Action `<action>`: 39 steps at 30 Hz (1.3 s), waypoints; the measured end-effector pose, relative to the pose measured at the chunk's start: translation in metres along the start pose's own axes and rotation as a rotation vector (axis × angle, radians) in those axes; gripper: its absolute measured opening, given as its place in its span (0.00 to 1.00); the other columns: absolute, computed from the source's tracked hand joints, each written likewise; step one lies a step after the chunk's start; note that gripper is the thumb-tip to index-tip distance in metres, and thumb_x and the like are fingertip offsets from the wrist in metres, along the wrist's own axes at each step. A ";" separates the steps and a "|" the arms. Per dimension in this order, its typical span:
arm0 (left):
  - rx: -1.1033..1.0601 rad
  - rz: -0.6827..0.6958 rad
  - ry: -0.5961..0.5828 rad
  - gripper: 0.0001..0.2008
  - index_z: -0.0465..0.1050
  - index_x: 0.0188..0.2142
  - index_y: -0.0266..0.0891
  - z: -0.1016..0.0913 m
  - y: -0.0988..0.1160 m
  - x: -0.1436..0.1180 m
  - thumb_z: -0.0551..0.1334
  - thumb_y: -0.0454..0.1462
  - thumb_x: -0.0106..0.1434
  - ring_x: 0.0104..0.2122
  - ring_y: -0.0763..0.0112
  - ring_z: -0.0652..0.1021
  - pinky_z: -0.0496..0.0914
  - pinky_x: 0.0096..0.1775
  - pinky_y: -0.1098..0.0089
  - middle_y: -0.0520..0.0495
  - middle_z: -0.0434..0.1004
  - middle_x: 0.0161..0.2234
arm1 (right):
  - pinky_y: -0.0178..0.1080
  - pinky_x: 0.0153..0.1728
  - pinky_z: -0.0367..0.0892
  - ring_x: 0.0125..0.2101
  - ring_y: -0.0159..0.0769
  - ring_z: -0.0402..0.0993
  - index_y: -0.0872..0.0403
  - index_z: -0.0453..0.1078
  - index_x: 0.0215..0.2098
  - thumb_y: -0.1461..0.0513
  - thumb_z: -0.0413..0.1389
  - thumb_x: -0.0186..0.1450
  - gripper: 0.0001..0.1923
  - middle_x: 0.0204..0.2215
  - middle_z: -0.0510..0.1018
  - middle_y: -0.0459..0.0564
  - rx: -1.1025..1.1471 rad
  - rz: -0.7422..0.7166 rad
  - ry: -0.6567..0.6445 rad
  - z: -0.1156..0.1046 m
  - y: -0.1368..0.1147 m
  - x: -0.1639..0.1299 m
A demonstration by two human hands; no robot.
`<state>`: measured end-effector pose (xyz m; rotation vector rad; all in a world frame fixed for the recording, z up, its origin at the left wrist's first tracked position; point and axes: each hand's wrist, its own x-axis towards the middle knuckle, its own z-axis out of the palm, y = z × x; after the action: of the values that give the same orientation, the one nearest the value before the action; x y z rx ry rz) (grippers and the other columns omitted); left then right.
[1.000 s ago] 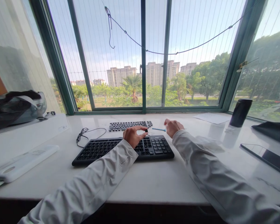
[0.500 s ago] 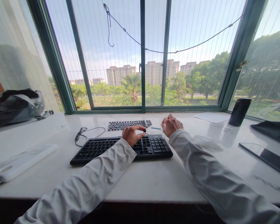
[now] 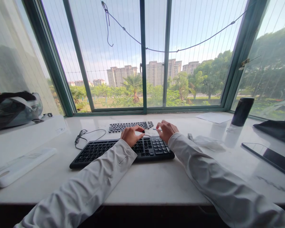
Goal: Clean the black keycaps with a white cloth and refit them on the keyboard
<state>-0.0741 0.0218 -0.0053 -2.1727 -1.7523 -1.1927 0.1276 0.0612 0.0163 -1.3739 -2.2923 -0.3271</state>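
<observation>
My left hand (image 3: 131, 135) is over the middle of a black wired keyboard (image 3: 90, 154), its thumb and forefinger pinching a small black keycap (image 3: 143, 131). Many of the keyboard's left and middle positions look bare of caps; the number pad on the right has its keys. My right hand (image 3: 167, 130) is above the keyboard's back right corner, fingers curved, with thumb and forefinger apart. Near those fingertips is a thin blue stick (image 3: 155, 129), partly covered by the hand. Behind the keyboard, loose keycaps (image 3: 123, 126) lie in rows on the white tabletop.
A coiled cable (image 3: 82, 136) lies at the left back. To the right are a small grey object (image 3: 190, 136), a clear plastic bag (image 3: 210, 144), paper (image 3: 213, 117), a black bottle (image 3: 242, 111) and a phone or tablet (image 3: 269, 158). On the left is a white flat case (image 3: 23, 164).
My right hand has moved left and slightly down, over the keyboard corner and close to the blue stick. The small grey object has come into view beside my sleeve. My left hand still pinches the keycap.
</observation>
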 end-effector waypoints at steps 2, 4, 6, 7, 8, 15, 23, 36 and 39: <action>-0.025 0.013 -0.030 0.11 0.76 0.35 0.46 -0.004 -0.005 0.004 0.64 0.46 0.52 0.34 0.69 0.77 0.66 0.36 0.70 0.54 0.80 0.34 | 0.36 0.32 0.61 0.33 0.37 0.71 0.50 0.71 0.40 0.57 0.48 0.63 0.12 0.37 0.75 0.51 0.032 -0.046 0.002 0.003 -0.002 0.000; -0.086 0.044 -0.123 0.14 0.76 0.36 0.45 -0.008 -0.008 0.008 0.64 0.47 0.52 0.33 0.69 0.76 0.65 0.34 0.71 0.52 0.80 0.34 | 0.35 0.30 0.60 0.31 0.36 0.71 0.50 0.71 0.39 0.58 0.49 0.62 0.12 0.33 0.76 0.49 0.080 -0.072 -0.006 0.007 -0.003 0.000; -0.155 0.076 -0.233 0.16 0.76 0.36 0.43 -0.011 -0.010 0.010 0.64 0.49 0.51 0.32 0.70 0.76 0.64 0.32 0.73 0.51 0.80 0.32 | 0.35 0.30 0.59 0.28 0.34 0.70 0.50 0.72 0.38 0.57 0.51 0.61 0.11 0.28 0.76 0.47 0.174 -0.090 -0.021 0.012 -0.004 0.000; -0.181 0.090 -0.272 0.17 0.76 0.36 0.42 -0.012 -0.010 0.011 0.64 0.49 0.51 0.31 0.71 0.75 0.63 0.30 0.73 0.51 0.80 0.32 | 0.34 0.30 0.59 0.26 0.32 0.69 0.50 0.73 0.37 0.56 0.51 0.61 0.12 0.25 0.76 0.46 0.240 -0.096 -0.024 0.014 -0.005 0.000; -0.199 0.101 -0.295 0.18 0.76 0.36 0.42 -0.012 -0.010 0.011 0.64 0.50 0.51 0.29 0.73 0.74 0.63 0.29 0.74 0.50 0.80 0.32 | 0.34 0.29 0.58 0.25 0.31 0.68 0.50 0.74 0.36 0.54 0.52 0.61 0.12 0.23 0.75 0.45 0.314 -0.100 -0.024 0.016 -0.006 0.000; -0.175 0.121 -0.186 0.15 0.76 0.38 0.44 -0.010 -0.008 0.007 0.62 0.48 0.55 0.18 0.81 0.63 0.58 0.24 0.76 0.53 0.79 0.30 | 0.32 0.22 0.56 0.21 0.29 0.66 0.54 0.76 0.36 0.44 0.52 0.57 0.24 0.21 0.76 0.46 0.771 -0.066 -0.135 0.026 -0.011 0.004; -0.143 0.227 -0.067 0.12 0.78 0.37 0.47 -0.009 -0.011 0.007 0.62 0.46 0.56 0.22 0.78 0.67 0.61 0.28 0.76 0.53 0.80 0.32 | 0.32 0.28 0.64 0.27 0.33 0.73 0.54 0.76 0.37 0.48 0.57 0.55 0.21 0.26 0.80 0.49 0.931 -0.040 -0.159 0.039 -0.006 0.010; -0.136 0.123 -0.035 0.18 0.80 0.34 0.44 -0.011 -0.002 0.005 0.64 0.52 0.50 0.14 0.82 0.55 0.51 0.20 0.76 0.55 0.66 0.13 | 0.33 0.30 0.66 0.29 0.34 0.75 0.54 0.76 0.35 0.49 0.61 0.51 0.20 0.26 0.80 0.49 0.991 -0.015 -0.127 0.046 -0.004 0.011; -0.185 0.130 -0.139 0.20 0.80 0.34 0.42 -0.016 -0.002 0.006 0.64 0.52 0.49 0.15 0.82 0.52 0.48 0.19 0.75 0.56 0.61 0.11 | 0.34 0.31 0.66 0.31 0.35 0.75 0.55 0.76 0.36 0.49 0.61 0.50 0.22 0.28 0.80 0.50 0.959 -0.059 -0.244 0.038 0.000 0.010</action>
<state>-0.0834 0.0188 0.0086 -2.4882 -1.5755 -1.2442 0.1139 0.0851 -0.0123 -0.8541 -2.1632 0.8641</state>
